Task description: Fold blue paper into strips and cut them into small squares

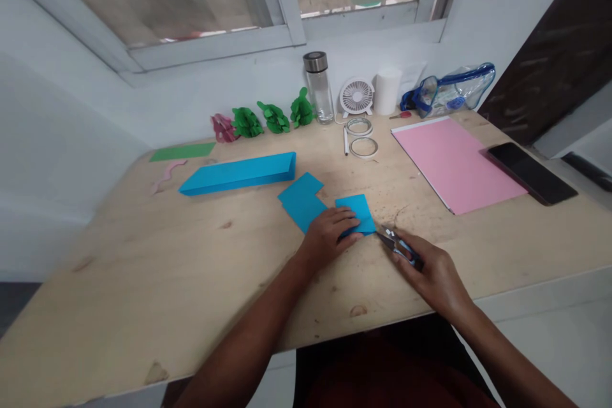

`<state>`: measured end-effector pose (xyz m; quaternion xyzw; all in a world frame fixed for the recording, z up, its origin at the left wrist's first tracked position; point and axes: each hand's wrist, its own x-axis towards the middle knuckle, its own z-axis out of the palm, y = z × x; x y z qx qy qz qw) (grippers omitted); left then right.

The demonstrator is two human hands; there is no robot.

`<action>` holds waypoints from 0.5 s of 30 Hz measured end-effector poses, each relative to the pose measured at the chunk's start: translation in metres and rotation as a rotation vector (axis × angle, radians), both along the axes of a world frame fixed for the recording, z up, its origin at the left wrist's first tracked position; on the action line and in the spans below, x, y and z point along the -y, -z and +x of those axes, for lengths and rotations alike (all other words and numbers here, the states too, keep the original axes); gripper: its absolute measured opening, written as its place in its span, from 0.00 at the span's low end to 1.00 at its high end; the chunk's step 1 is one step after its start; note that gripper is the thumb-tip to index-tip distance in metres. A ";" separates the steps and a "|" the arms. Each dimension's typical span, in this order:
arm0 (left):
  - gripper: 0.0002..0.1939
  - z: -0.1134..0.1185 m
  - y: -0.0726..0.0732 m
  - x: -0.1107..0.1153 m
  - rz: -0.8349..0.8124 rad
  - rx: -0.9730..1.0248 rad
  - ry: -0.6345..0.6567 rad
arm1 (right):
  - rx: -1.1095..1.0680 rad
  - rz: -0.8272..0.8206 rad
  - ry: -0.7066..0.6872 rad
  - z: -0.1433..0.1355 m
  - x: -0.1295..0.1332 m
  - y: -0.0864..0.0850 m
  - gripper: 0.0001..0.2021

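Note:
A small blue paper square lies on the wooden table, with the fingers of my left hand closed on its left part. My right hand holds small thread snips, their blades apart and their tips at the square's lower right corner. More blue paper pieces lie partly overlapping just left of the square, beside my left hand. Farther left rests a long folded blue paper strip.
Pink sheets and a black phone lie at the right. Along the wall stand green paper shapes, a glass bottle, a small fan and a clear pouch. Tape rolls lie before the fan.

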<state>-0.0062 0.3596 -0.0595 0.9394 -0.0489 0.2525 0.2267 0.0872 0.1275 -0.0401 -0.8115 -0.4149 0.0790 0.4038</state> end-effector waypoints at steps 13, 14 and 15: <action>0.16 0.002 0.001 -0.001 -0.029 0.037 -0.003 | 0.167 -0.141 -0.026 -0.003 -0.010 -0.004 0.19; 0.16 0.002 0.001 -0.001 -0.031 0.035 -0.003 | 0.185 -0.156 -0.024 -0.003 -0.010 -0.004 0.19; 0.16 0.002 0.001 0.000 -0.030 0.033 -0.003 | 0.203 -0.171 -0.021 -0.003 -0.011 -0.005 0.19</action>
